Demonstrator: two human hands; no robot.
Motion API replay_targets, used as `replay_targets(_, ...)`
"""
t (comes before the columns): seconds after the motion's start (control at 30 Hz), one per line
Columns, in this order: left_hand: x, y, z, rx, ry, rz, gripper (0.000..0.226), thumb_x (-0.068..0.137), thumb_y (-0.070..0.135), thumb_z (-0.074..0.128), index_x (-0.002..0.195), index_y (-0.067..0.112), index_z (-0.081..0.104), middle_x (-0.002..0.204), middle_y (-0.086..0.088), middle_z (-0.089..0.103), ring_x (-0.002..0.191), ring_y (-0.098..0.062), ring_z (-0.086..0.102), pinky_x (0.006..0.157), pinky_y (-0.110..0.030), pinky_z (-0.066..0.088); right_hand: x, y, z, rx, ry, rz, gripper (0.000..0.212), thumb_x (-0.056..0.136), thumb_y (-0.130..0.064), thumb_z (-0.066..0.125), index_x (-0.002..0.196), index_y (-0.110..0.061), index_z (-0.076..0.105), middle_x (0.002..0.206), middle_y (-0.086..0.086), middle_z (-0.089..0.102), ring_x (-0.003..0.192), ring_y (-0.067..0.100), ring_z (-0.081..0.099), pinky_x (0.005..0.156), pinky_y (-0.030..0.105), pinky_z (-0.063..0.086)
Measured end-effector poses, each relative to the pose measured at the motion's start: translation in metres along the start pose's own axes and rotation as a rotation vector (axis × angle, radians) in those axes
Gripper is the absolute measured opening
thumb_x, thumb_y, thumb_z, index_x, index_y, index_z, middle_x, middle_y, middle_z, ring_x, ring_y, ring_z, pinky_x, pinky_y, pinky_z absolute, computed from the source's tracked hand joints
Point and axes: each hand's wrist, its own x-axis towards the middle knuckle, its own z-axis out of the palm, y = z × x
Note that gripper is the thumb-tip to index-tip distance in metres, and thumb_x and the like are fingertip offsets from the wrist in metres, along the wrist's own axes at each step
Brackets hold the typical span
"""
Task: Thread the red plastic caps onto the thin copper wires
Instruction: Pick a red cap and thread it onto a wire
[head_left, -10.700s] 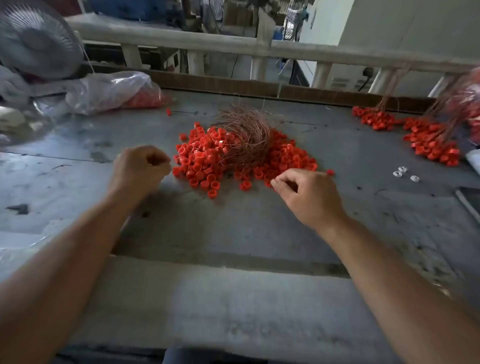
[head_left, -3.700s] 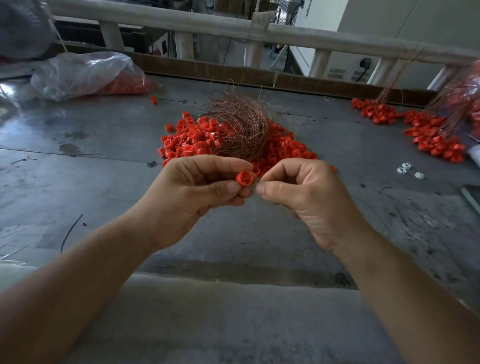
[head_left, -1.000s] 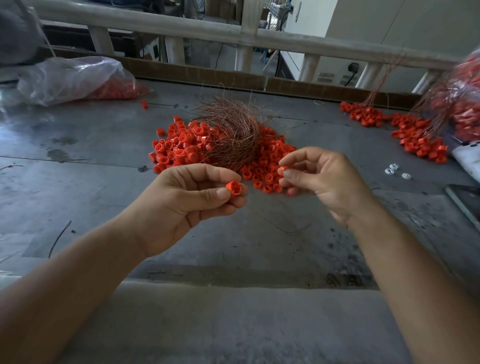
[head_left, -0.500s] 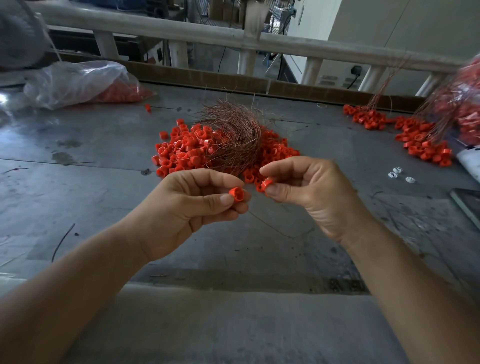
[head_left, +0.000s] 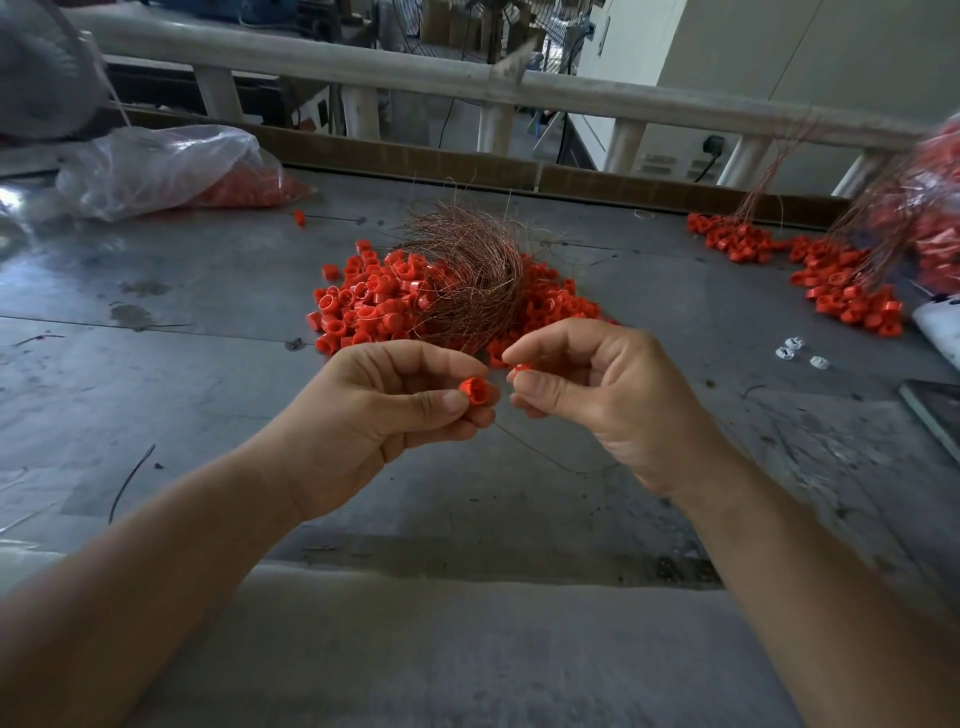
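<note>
A red cap is pinched between the thumb and first finger of the left hand, up above the gray table. Just beside it, the right hand pinches a second red cap with curled fingers, and a thin wire runs below both hands. Behind them lies a pile of red caps with a bunch of copper wires on top.
</note>
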Motion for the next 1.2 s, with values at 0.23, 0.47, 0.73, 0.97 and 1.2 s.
replay_targets(0.23,0.000,-0.002,0.006,0.052,0.104,0.042,0.023,0.059,0.005,0.063,0.074,0.016,0.076,0.072,-0.007,0.073,0.068,-0.015,0.070,0.059,-0.018,0.054,-0.002,0.004,0.016,-0.111,0.064,-0.111,0.022,0.068,-0.008,0.074,0.080,-0.023,0.067,0.078,-0.006,0.069,0.074,0.010,0.067,0.071,0.024,0.054)
replay_targets(0.47,0.000,-0.001,0.009,0.077,0.122,0.050,0.021,0.055,0.008,0.066,0.072,0.014,0.075,0.070,-0.008,0.071,0.065,-0.016,0.069,0.057,-0.018,0.054,-0.003,0.005,0.019,-0.187,0.099,-0.140,0.026,0.067,-0.004,0.076,0.083,-0.023,0.068,0.083,0.000,0.069,0.076,0.011,0.067,0.072,0.029,0.056)
replay_targets(0.73,-0.001,-0.002,0.009,0.124,0.129,0.062,0.019,0.058,0.008,0.065,0.073,0.014,0.075,0.071,-0.011,0.071,0.066,-0.018,0.070,0.059,-0.019,0.054,-0.003,0.006,0.019,-0.234,0.119,-0.189,0.029,0.065,-0.004,0.077,0.086,-0.022,0.068,0.083,-0.004,0.068,0.077,0.007,0.067,0.072,0.024,0.055)
replay_targets(0.97,-0.002,-0.002,0.009,0.182,0.097,0.085,0.022,0.059,0.012,0.064,0.075,0.022,0.076,0.073,-0.009,0.072,0.069,-0.018,0.070,0.061,-0.019,0.054,-0.003,0.007,0.020,-0.254,0.128,-0.203,0.028,0.065,-0.006,0.077,0.088,-0.019,0.068,0.082,-0.010,0.067,0.077,0.005,0.067,0.071,0.022,0.055)
replay_targets(1.2,-0.002,-0.004,0.011,0.222,0.110,0.105,0.021,0.060,0.009,0.064,0.074,0.019,0.076,0.072,-0.010,0.072,0.067,-0.018,0.070,0.060,-0.018,0.054,-0.004,0.008,0.019,-0.367,0.127,-0.274,0.024,0.063,-0.006,0.078,0.087,-0.005,0.072,0.080,-0.001,0.067,0.076,0.009,0.065,0.070,0.024,0.054)
